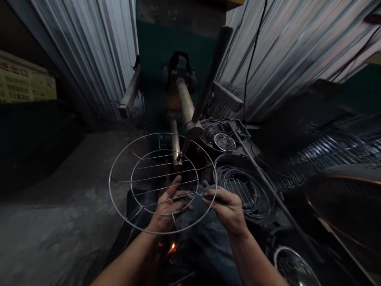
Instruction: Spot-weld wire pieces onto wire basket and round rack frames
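A round wire grille (119,167), two concentric rings joined by cross wires, is held level in front of me. My left hand (168,204) grips it from below near the inner ring, fingers closed on the wires. My right hand (226,206) pinches the outer ring's right edge, together with a thin wire. The far part of the grille lies between the copper electrodes of a spot welder (181,119). An orange spark (172,248) glows under my left forearm.
A bin of finished wire rings (247,190) stands to the right, with another tray of wire parts (223,139) behind it. A long rod (268,186) slants across them. Corrugated metal walls rise behind. Grey concrete floor (59,206) lies left.
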`<control>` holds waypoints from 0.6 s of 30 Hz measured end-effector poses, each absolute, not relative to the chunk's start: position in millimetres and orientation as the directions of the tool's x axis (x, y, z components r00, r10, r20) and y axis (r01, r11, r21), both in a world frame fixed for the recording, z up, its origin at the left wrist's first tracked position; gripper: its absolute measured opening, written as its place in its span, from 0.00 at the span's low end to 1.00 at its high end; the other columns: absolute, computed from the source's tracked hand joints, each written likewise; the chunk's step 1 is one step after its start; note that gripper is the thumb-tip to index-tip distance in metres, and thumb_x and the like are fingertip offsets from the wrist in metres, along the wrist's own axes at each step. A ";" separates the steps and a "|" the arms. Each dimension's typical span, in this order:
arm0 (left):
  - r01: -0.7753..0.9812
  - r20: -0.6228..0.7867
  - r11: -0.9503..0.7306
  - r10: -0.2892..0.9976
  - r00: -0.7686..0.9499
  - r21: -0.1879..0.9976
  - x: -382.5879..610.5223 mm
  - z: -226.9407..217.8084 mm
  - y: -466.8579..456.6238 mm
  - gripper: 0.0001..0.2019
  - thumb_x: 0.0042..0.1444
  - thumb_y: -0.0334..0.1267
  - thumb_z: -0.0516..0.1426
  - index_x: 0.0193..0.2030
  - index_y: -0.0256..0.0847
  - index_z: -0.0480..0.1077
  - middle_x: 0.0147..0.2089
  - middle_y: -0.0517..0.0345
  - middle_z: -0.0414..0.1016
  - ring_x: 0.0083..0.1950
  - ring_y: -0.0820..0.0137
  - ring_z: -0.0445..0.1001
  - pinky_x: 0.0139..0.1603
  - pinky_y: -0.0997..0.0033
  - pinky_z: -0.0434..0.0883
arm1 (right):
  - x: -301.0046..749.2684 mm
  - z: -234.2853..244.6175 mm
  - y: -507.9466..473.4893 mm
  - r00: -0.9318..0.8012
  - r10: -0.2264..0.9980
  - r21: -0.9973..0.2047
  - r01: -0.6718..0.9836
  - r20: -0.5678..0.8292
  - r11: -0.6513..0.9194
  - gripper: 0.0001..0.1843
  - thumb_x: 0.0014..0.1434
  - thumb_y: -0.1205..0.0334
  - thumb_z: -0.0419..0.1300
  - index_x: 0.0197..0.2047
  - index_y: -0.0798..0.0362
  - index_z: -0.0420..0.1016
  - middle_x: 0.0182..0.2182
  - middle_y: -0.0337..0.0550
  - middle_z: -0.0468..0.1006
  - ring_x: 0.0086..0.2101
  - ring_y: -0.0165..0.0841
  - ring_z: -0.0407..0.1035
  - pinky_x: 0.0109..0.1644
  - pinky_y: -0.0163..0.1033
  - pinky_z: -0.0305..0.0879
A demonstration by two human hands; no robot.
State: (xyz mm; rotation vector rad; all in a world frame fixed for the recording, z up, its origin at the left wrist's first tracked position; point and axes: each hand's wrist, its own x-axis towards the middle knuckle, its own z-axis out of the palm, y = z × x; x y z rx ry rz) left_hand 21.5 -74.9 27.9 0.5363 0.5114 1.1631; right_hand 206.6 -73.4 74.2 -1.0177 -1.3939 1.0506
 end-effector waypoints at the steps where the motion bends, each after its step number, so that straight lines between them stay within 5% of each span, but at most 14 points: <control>1: -0.684 -0.163 0.374 0.921 0.354 0.627 26.4 23.8 -73.9 0.34 0.42 0.27 0.67 0.59 0.42 0.68 0.40 0.51 0.77 0.37 0.65 0.77 0.40 0.67 0.72 | 204.6 75.3 -74.8 -0.076 0.959 -0.960 0.049 0.273 0.277 0.05 0.49 0.66 0.68 0.31 0.46 0.81 0.30 0.41 0.78 0.31 0.34 0.72 0.34 0.37 0.69; 4: -0.672 -0.385 0.517 0.853 0.353 0.529 28.9 18.6 -57.8 0.20 0.42 0.25 0.66 0.45 0.33 0.74 0.32 0.52 0.76 0.31 0.68 0.76 0.32 0.71 0.70 | 201.3 76.2 -78.0 -0.079 0.942 -0.938 0.092 0.326 0.333 0.07 0.49 0.67 0.68 0.33 0.45 0.81 0.31 0.41 0.78 0.33 0.34 0.72 0.36 0.37 0.70; 7: -0.756 -0.486 0.496 0.831 0.271 0.427 20.0 30.6 -34.6 0.09 0.55 0.38 0.61 0.40 0.34 0.73 0.26 0.56 0.73 0.24 0.71 0.72 0.24 0.74 0.66 | 198.7 75.2 -83.3 -0.012 0.927 -0.916 0.149 0.375 0.373 0.06 0.51 0.66 0.67 0.33 0.45 0.81 0.32 0.41 0.78 0.33 0.34 0.72 0.37 0.37 0.70; 11: -0.796 -0.357 0.512 0.845 0.399 0.323 9.2 58.4 -25.1 0.25 0.61 0.54 0.49 0.50 0.33 0.70 0.32 0.49 0.76 0.30 0.64 0.75 0.28 0.67 0.69 | 199.1 74.6 -81.6 0.140 0.917 -0.908 0.258 0.373 0.330 0.03 0.53 0.62 0.65 0.33 0.47 0.80 0.30 0.41 0.77 0.30 0.33 0.70 0.35 0.37 0.68; 14: -0.768 -0.264 0.597 0.798 0.541 0.230 6.9 66.5 -36.7 0.32 0.61 0.59 0.46 0.56 0.30 0.67 0.40 0.42 0.77 0.37 0.57 0.77 0.35 0.58 0.71 | 204.5 74.3 -60.9 0.262 0.922 -0.939 0.270 0.287 0.215 0.07 0.50 0.56 0.67 0.31 0.51 0.79 0.24 0.40 0.75 0.25 0.31 0.67 0.29 0.37 0.65; 18: -0.754 -0.178 0.630 0.777 0.605 0.186 5.2 61.0 -51.9 0.36 0.58 0.62 0.46 0.59 0.30 0.65 0.49 0.37 0.75 0.49 0.51 0.74 0.46 0.52 0.70 | 203.4 74.7 -18.0 0.218 0.960 -0.974 0.182 0.172 0.134 0.13 0.47 0.52 0.67 0.29 0.54 0.78 0.15 0.34 0.67 0.17 0.27 0.59 0.21 0.34 0.57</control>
